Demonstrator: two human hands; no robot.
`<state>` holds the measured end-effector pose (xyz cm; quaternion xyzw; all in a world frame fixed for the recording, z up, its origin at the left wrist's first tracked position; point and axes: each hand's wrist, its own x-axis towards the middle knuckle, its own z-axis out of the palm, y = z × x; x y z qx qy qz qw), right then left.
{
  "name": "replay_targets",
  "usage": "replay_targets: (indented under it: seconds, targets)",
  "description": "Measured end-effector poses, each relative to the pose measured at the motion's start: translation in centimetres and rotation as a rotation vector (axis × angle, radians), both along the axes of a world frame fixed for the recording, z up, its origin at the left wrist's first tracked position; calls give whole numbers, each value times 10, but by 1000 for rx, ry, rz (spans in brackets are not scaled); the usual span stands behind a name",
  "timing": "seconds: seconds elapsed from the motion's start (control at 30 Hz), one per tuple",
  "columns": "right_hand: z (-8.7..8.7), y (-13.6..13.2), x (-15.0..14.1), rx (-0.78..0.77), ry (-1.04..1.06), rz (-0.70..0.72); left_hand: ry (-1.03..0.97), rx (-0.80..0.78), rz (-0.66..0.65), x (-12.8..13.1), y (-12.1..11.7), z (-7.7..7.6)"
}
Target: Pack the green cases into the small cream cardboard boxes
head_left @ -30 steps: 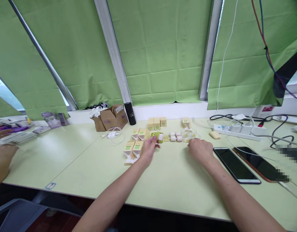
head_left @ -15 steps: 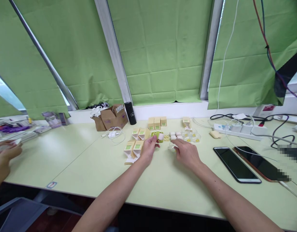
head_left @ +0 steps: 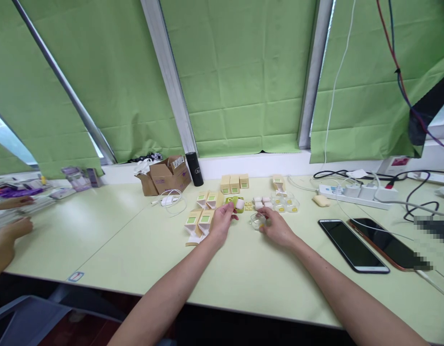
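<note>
My left hand (head_left: 223, 223) is closed at the edge of a small green piece with a rounded white block (head_left: 239, 204) on its near side; the fingertips partly hide it. In my right hand (head_left: 277, 228), a clear round plastic cup (head_left: 257, 222) is pinched by its right rim, low over the table. Beyond that hand lie several small white blocks (head_left: 259, 205) and several clear cups with yellow bits (head_left: 292, 207). Small yellow pieces (head_left: 248, 206) sit between the two groups. Cardboard boxes with green squares (head_left: 192, 221) stand left of my left hand.
More small boxes (head_left: 234, 183) stand at the back. A brown carton (head_left: 171, 175) and black bottle (head_left: 195, 169) are by the wall. Two phones (head_left: 353, 246) and a power strip (head_left: 359, 194) with cables lie right. Another person's hands (head_left: 18, 228) are at far left.
My right hand has drawn slightly nearer and now holds the clear cup in plain view. My left hand has barely moved. The other person's hands have moved apart.
</note>
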<state>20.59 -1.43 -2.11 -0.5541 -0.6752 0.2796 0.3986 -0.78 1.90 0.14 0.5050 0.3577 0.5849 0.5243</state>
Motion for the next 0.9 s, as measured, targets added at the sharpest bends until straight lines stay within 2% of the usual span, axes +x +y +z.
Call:
replay_targets:
  seconds: [0.07,0.17,0.27,0.37,0.5,0.63,0.77,0.9]
  targets:
    - [5,-1,-2,-2,115,7,1,4,-6,0,0,0]
    - [13,-3,-4,-27,436,26,-7,7,-7,0,0,0]
    - [21,-6,-6,-145,797,121,-19,2,11,0,0,0]
    - [26,-10,-7,-266,1019,165,-11,-5,15,0,0,0]
    - [26,-12,-10,-380,1080,108,-2,3,5,0,-1,1]
    - [24,-10,-11,-403,1104,43,-1,-4,9,-1,-1,1]
    - [27,-12,-11,-318,1167,88,-2,-8,15,-1,0,0]
    - [32,-18,-12,-190,1132,140,-9,-4,22,0,1,0]
